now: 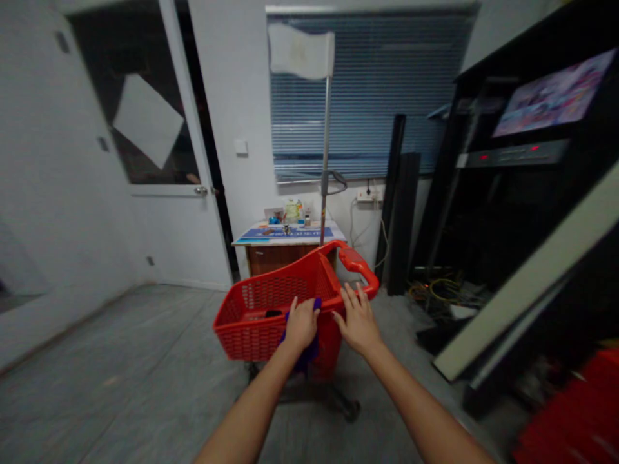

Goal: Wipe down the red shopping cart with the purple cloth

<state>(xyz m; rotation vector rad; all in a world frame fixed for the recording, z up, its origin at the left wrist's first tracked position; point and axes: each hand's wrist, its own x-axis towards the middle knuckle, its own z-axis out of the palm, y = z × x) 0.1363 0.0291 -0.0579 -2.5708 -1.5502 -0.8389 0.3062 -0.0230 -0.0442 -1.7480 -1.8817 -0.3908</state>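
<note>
A red plastic shopping cart (261, 309) on wheels stands on the grey floor in front of me, with a red handle (358, 265) at its right end. My left hand (300, 323) is closed on a purple cloth (309, 351) draped over the cart's near rim. My right hand (358, 319) rests on the rim just below the handle, fingers stretched out flat. A small dark object (273, 314) lies inside the basket.
A small wooden table (285, 248) with bottles and clutter stands behind the cart under a blue window blind (367, 90). A metal pole with a white flag (326, 161) rises by it. White door (159, 161) at left. Black shelving with a screen (532, 161) and cables fills the right.
</note>
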